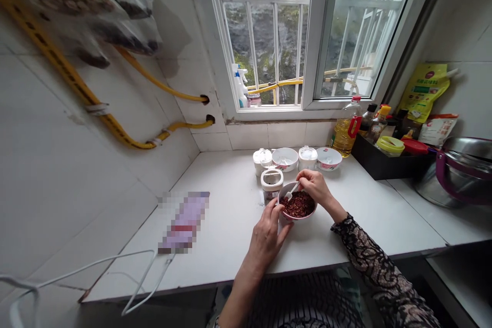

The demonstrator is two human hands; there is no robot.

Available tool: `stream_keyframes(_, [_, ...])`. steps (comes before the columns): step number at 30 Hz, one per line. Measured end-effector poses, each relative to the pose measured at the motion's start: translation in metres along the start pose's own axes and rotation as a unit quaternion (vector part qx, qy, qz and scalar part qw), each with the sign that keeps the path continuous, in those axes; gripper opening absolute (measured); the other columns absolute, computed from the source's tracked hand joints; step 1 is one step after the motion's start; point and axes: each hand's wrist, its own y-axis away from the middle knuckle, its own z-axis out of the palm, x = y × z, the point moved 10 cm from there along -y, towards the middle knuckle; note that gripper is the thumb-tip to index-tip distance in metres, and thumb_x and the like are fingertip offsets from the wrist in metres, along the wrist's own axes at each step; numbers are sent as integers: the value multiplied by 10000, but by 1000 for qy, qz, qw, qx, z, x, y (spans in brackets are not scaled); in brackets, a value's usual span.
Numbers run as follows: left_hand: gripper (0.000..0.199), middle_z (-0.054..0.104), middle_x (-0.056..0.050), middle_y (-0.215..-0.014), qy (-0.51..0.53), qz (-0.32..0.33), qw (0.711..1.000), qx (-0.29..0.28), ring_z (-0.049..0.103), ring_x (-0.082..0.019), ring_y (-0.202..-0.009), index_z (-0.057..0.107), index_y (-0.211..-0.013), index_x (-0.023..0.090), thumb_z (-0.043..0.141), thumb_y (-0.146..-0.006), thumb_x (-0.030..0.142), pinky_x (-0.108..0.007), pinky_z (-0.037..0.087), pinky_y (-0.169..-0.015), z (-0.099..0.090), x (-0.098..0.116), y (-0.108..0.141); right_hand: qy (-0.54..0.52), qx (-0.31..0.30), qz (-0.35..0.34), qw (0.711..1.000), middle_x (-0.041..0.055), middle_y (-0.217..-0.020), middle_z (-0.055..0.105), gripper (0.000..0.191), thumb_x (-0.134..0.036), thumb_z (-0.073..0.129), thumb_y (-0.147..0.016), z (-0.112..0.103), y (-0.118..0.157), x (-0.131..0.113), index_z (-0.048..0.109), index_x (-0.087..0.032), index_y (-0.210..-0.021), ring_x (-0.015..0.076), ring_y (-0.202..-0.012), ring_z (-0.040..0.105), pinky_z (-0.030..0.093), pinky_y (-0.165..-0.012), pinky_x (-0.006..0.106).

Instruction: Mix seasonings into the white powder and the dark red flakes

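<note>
Sleeve (378, 271): black lace, on right forearm
Counter (226, 230): white, beneath both hands
Left hand (267, 230): fingers curled, gripping bowl's rim
Right hand (315, 188): pinching spoon
Bowl (299, 219): between hands, white with pink rim
Flakes (299, 205): dark red, inside bowl
Spoon (292, 190): white, in bowl
Jar (271, 184): just beyond left hand

Black patterned lace sleeve (378, 266) on the right arm, dark garment (303, 302) with pale stripes, left forearm (246, 287) bare
</note>
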Motion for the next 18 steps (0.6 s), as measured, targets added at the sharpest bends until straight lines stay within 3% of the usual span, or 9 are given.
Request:
stream_keyframes(6, [408,526,-143,-1354,3,2,1000,5,602,-276,-1196,433,-1232,234,611,-867,191,-388,589,-869,-1,1,-1,-131,12,75,988,-24,-455,621,131,-212,486,-633,-8,-4,16,616,-199,-641,154,-470,593,503,-571,266])
stream_keyframes(18, [432,527,-142,-1344,-4,0,1000,1,601,-277,-1194,423,-1231,231,627,-855,172,-391,583,-883,0,1,-1,-172,15,116,978,-19,-422,603,126,-226,507,-592,-7,-3,26,625,-183,-599,134,-432,546,466,-537,250])
